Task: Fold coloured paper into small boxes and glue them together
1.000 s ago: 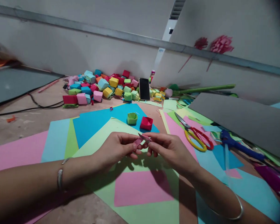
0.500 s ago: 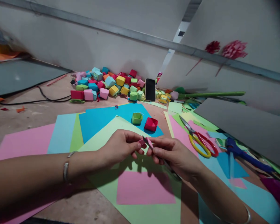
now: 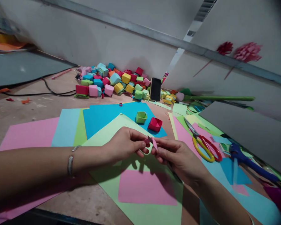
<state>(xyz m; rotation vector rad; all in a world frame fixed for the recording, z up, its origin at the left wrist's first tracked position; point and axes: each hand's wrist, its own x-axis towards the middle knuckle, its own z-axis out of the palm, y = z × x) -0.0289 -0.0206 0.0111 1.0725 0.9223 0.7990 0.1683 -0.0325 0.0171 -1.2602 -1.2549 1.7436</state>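
No text, label or number can be read.

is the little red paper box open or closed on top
Open: the red paper box faces up, its hollow inside showing between raised walls.

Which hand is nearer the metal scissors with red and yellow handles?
Right. The right hand is beside the scissors, on their left; the left hand is farther left.
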